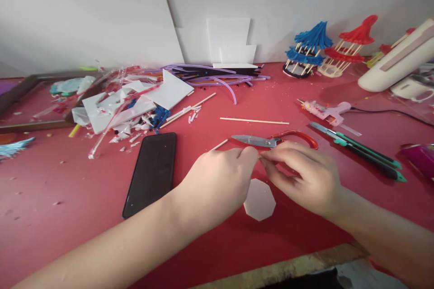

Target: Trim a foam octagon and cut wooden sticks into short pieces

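My left hand [220, 180] and my right hand [305, 176] meet fingertip to fingertip above the red table [84, 198]. Both are closed in a pinch. A thin wooden stick [219, 145] pokes out behind my left hand and seems held by it; what the right fingers pinch is too small to make out. A white octagonal foam piece [259, 199] lies flat on the table just below the hands. Red-handled scissors [271, 140] lie right behind the fingertips.
A black phone [152, 171] lies left of my left hand. Farther back: a loose stick [254, 121], a glue gun [325, 112], green-handled tools [362, 151], scrap pile [129, 104], purple tubes [217, 76], blue [307, 49] and red [349, 45] pagoda models, white boards [228, 43].
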The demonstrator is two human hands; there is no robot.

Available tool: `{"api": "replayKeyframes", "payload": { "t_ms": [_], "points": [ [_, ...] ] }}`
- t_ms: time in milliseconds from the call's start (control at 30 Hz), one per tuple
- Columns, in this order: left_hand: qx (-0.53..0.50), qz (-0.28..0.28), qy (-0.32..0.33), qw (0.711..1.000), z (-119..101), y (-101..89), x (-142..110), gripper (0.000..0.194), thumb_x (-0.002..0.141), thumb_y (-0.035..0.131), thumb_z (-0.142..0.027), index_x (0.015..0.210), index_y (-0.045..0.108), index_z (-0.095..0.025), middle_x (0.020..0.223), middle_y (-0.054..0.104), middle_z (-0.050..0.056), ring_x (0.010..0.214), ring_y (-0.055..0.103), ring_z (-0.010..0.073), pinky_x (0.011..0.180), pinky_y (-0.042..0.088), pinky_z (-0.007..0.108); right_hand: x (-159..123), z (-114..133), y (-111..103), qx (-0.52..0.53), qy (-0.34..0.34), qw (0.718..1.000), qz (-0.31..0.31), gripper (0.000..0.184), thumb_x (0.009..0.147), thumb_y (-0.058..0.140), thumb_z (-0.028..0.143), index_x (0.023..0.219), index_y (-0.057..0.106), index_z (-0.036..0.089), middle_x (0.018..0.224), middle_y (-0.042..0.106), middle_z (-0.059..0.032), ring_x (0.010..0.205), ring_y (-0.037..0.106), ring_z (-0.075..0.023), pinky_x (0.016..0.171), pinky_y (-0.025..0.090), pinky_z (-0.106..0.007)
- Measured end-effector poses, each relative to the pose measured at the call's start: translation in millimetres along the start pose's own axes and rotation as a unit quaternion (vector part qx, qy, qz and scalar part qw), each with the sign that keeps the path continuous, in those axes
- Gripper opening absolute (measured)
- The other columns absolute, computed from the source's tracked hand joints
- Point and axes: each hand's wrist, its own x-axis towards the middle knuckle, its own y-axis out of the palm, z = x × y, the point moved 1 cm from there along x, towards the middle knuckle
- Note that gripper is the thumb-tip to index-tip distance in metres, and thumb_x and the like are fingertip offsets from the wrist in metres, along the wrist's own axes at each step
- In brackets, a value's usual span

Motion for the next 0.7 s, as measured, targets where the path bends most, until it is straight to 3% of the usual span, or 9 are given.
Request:
{"api": "replayKeyframes", "payload": {
  "t_ms": [133,300,433,567,700],
  "points": [
    [-0.002,0.005,0.014,1.0,3,-4.2,0,0.018,0.077,0.046,-0.002,0.076,0.054,-0.019,0.064,0.059,-0.001,0.047,0.048,0.0147,0.043,0.018,0.028,-1,-3,-1,0.0,-0.025,1.0,0.013,0.015,0.082,0.061,0.007,0.089,0.061,0.02,0.076,0.07,-0.0032,0.068,0.065,-0.0139,0.062,0.054,-0.026],
    [-0.034,-0.006,0.05,0.998,8,-8.9,-1,0.026,0.077,0.044,0.001,0.08,0.06,-0.02,0.071,0.064,-0.001,0.057,0.056,0.0163,0.045,0.026,0.027,-1,-4,-4,0.015,-0.05,0.998,0.022,0.013,0.081,0.065,0.01,0.088,0.06,0.02,0.072,0.068,-0.0027,0.066,0.065,-0.0147,0.06,0.054,-0.027],
    [-0.122,-0.03,0.035,0.991,7,-12.6,0,0.023,0.082,0.045,-0.002,0.085,0.06,-0.019,0.074,0.067,-0.002,0.062,0.06,0.0149,0.051,0.037,0.025,-2,-6,-7,0.109,0.015,0.993,0.043,0.016,0.083,0.064,0.009,0.095,0.063,0.019,0.079,0.068,-0.003,0.068,0.065,-0.0124,0.061,0.054,-0.024],
    [-0.326,-0.063,-0.041,0.942,9,-15.9,2,0.018,0.094,0.043,-0.013,0.089,0.059,-0.019,0.084,0.07,-0.003,0.073,0.065,0.0104,0.066,0.048,0.021,-7,-9,-7,0.24,0.144,0.96,-0.004,0.032,0.087,0.057,0.007,0.114,0.059,0.025,0.092,0.068,-0.0018,0.071,0.065,-0.0102,0.06,0.055,-0.022],
    [-0.446,-0.067,-0.085,0.888,15,-15.2,7,0.022,0.098,0.041,-0.022,0.089,0.061,-0.019,0.093,0.071,-0.002,0.091,0.066,0.009,0.078,0.05,0.017,-7,-13,-4,0.318,0.188,0.929,-0.015,0.025,0.094,0.05,0.011,0.103,0.068,0.026,0.087,0.069,-0.0013,0.068,0.065,-0.0105,0.062,0.056,-0.025]
  ]
}}
